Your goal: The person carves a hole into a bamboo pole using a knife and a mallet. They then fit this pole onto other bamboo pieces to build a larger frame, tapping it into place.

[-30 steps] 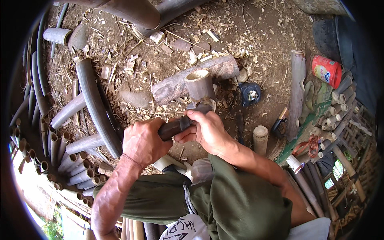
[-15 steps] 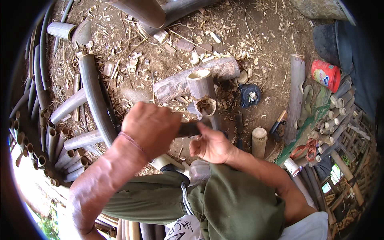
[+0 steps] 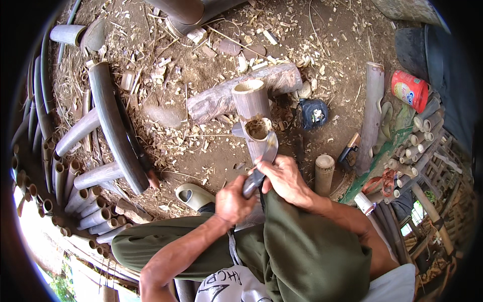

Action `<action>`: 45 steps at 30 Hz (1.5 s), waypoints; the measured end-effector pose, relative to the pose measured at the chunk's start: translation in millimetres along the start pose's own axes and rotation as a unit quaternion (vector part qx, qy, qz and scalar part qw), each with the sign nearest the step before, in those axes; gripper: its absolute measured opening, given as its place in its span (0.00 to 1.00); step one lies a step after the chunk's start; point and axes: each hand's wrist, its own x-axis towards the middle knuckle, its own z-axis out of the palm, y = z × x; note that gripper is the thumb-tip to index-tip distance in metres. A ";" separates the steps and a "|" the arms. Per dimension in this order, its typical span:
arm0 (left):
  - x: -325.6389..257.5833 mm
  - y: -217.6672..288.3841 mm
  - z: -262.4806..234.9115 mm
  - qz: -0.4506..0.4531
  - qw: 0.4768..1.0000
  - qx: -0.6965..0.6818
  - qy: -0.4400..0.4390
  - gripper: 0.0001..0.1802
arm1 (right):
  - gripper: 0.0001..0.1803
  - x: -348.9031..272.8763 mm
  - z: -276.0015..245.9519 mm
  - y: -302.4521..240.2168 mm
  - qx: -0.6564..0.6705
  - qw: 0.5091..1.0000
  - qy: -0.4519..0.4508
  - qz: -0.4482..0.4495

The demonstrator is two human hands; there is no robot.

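Observation:
In the middle, a thick bamboo tube [image 3: 255,103] points away from me, its far end open and a notch-like hole cut in its upper side. My left hand [image 3: 234,200] is closed round the dark handle of a knife [image 3: 270,149]. The short, broad blade lies at the near rim of the hole. My right hand [image 3: 286,177] is closed at the base of the blade, its thumb pressed against the knife; its lower fingers are partly hidden. The tube's near end disappears behind my hands and green-trousered knee.
A rough log [image 3: 211,100] lies under the tube, among scattered chips. Right of it are a black bundle [image 3: 314,115], an upright bamboo stub [image 3: 324,173], a wooden-handled tool [image 3: 349,150] and a red can [image 3: 409,91]. Bamboo poles [image 3: 113,126] lie at left; cut tubes [image 3: 95,219] are stacked there.
My left hand has come down and right, toward my lap, from a blurred raised position. The knife now points away from me, with its blade at the hole. My right hand has moved slightly right.

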 end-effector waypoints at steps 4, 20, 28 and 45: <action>-3.6 36.4 31.7 0.025 0.999 0.002 0.035 0.25 | 0.12 -0.6 -4.8 8.4 -0.062 0.990 0.069 -0.108; 18.8 10.3 -88.9 0.076 0.944 0.258 -0.193 0.21 | 0.14 4.2 6.6 2.0 0.194 0.971 -0.129 0.046; 22.3 48.1 -121.3 0.175 0.902 0.390 -0.069 0.09 | 0.19 8.7 8.5 8.7 0.413 0.886 -0.198 0.078; 10.6 37.6 43.6 -0.017 0.984 -0.174 -0.017 0.43 | 0.14 7.4 -1.1 -1.9 -0.190 0.969 0.130 -0.088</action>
